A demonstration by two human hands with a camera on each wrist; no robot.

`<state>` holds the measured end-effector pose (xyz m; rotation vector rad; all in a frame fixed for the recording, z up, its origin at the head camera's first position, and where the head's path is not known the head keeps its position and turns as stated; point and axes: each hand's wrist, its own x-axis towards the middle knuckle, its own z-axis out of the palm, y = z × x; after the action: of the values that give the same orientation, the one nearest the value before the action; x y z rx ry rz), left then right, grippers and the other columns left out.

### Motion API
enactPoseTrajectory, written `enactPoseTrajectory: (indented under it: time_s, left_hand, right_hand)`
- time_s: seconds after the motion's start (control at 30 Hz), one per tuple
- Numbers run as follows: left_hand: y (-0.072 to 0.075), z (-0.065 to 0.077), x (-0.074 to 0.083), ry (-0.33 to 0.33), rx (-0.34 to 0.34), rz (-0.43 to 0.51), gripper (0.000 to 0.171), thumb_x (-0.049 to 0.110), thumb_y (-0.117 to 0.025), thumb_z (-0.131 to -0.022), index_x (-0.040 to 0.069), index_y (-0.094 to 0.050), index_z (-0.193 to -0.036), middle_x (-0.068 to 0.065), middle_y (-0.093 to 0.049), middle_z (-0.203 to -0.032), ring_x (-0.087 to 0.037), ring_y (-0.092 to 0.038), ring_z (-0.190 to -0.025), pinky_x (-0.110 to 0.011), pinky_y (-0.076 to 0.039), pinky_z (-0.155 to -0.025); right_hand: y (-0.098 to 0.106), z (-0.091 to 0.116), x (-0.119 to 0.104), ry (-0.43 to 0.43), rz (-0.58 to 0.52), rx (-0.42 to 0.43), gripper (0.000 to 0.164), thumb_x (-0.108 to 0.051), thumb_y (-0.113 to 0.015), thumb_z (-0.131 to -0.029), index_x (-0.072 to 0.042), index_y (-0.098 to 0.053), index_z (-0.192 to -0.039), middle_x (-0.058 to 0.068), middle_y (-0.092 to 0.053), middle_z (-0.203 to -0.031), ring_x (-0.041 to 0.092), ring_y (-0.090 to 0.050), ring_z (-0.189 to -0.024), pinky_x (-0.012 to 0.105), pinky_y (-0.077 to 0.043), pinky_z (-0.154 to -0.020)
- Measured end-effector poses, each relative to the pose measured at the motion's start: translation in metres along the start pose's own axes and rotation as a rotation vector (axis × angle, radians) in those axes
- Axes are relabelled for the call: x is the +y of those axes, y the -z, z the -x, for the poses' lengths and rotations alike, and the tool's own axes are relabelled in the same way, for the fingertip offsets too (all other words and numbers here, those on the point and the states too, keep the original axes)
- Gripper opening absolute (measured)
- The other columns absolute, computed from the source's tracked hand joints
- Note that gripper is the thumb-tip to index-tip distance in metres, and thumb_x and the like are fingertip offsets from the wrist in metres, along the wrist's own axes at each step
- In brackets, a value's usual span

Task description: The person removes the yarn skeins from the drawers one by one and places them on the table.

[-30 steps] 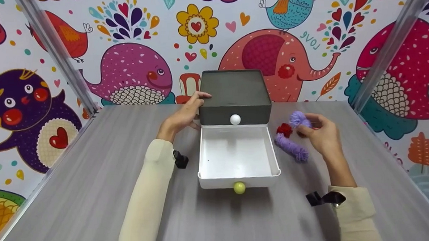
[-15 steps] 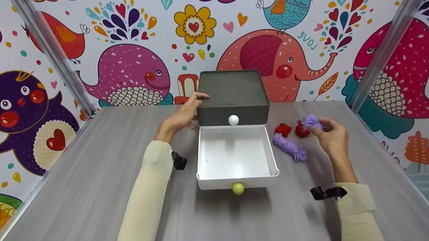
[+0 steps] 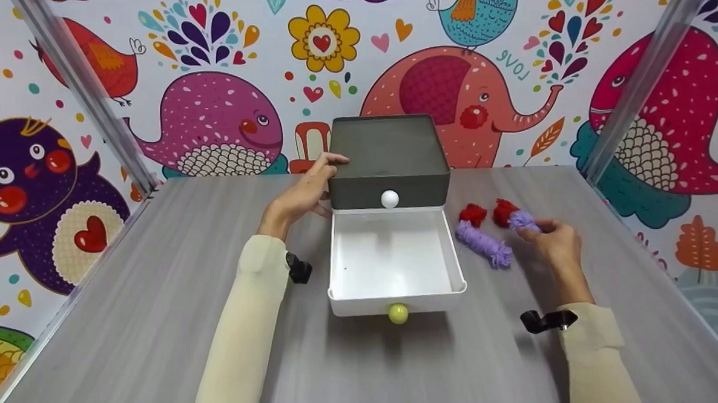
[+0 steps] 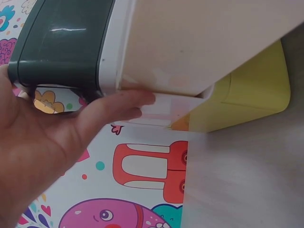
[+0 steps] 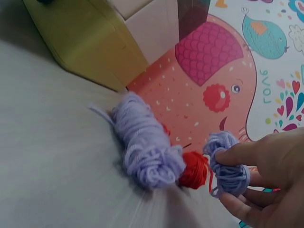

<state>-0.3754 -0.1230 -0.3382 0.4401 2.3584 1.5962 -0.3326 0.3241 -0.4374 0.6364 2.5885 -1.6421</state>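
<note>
My right hand (image 3: 558,242) pinches a small lilac yarn skein (image 5: 228,166) between thumb and fingers, right of the drawer box. Against that skein, in the head view, sits a red yarn bundle (image 3: 505,211). Another lilac skein (image 3: 484,246) lies nearer the box, with a second red bundle (image 3: 472,214) at its far end. My left hand (image 3: 302,193) rests on the box's left side, forefinger over the edge of the dark grey top (image 3: 389,145). Its thumb lies straight along the white side (image 4: 161,108) in the left wrist view.
Below the grey drawer with its white knob (image 3: 389,199), a white drawer (image 3: 396,254) with a yellow-green knob (image 3: 398,314) stands pulled out. The box has a yellow lower part (image 4: 251,90). Cartoon-printed walls and metal posts (image 3: 643,87) bound the grey table (image 3: 209,292).
My right hand has shifted slightly right, then lowered the lilac skein beside the red bundle, which now shows more fully. My left hand stays on the box.
</note>
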Motion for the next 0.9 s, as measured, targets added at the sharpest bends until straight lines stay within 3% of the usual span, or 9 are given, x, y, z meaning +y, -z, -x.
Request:
enactPoseTrajectory:
  time_s: [0.17,0.3,0.4,0.53,0.73,0.9]
  left_hand:
    - [0.001,0.001,-0.001,0.007,0.016,0.014,0.034,0.038,-0.027,-0.108,0.036,-0.035,-0.141,-0.015,-0.024,-0.156,-0.052,-0.045,-0.134,-0.060,-0.056,-0.089]
    - [0.002,0.000,0.000,0.008,0.015,0.008,0.036,0.039,-0.028,-0.107,0.035,-0.034,-0.142,-0.015,-0.021,-0.158,-0.054,-0.042,-0.136,-0.062,-0.054,-0.091]
    - [0.002,0.000,0.001,0.010,0.011,-0.007,0.038,0.040,-0.029,-0.107,0.035,-0.033,-0.144,-0.016,-0.017,-0.161,-0.055,-0.040,-0.137,-0.063,-0.053,-0.092]
    - [0.001,0.000,0.001,0.018,0.011,-0.011,0.038,0.041,-0.029,-0.107,0.036,-0.033,-0.144,-0.016,-0.017,-0.161,-0.055,-0.039,-0.138,-0.062,-0.054,-0.092]
    - [0.000,0.000,0.003,0.021,0.004,-0.012,0.038,0.042,-0.029,-0.106,0.036,-0.033,-0.144,-0.016,-0.021,-0.159,-0.054,-0.040,-0.137,-0.064,-0.052,-0.094]
    - [0.000,-0.001,0.001,0.019,0.003,-0.007,0.037,0.042,-0.029,-0.106,0.036,-0.033,-0.143,-0.015,-0.023,-0.157,-0.052,-0.040,-0.137,-0.065,-0.052,-0.093]
  right_hand:
    - [0.000,-0.004,0.006,-0.015,0.052,-0.014,0.066,-0.036,-0.065,-0.096,-0.003,-0.041,-0.148,0.023,-0.038,-0.150,0.037,-0.038,-0.133,0.047,-0.041,-0.114]
    - [0.000,-0.006,0.010,-0.027,0.081,-0.010,0.066,-0.037,-0.065,-0.096,-0.002,-0.042,-0.146,0.020,-0.045,-0.139,0.031,-0.046,-0.120,0.035,-0.050,-0.097]
    - [-0.001,-0.008,0.014,-0.038,0.113,-0.021,0.065,-0.038,-0.066,-0.095,-0.001,-0.043,-0.144,0.015,-0.050,-0.127,0.026,-0.051,-0.107,0.027,-0.049,-0.082]
    - [-0.004,-0.010,0.018,-0.051,0.141,-0.033,0.064,-0.039,-0.068,-0.093,0.000,-0.045,-0.140,0.011,-0.051,-0.116,0.022,-0.052,-0.099,0.025,-0.046,-0.074]
    - [-0.004,-0.009,0.019,-0.066,0.147,-0.047,0.067,-0.039,-0.068,-0.093,0.001,-0.043,-0.141,0.012,-0.051,-0.119,0.023,-0.050,-0.103,0.026,-0.046,-0.076]
    - [-0.001,-0.007,0.015,-0.110,0.137,-0.093,0.081,-0.049,-0.064,-0.093,0.002,-0.034,-0.149,0.019,-0.047,-0.134,0.028,-0.046,-0.113,0.033,-0.044,-0.089]
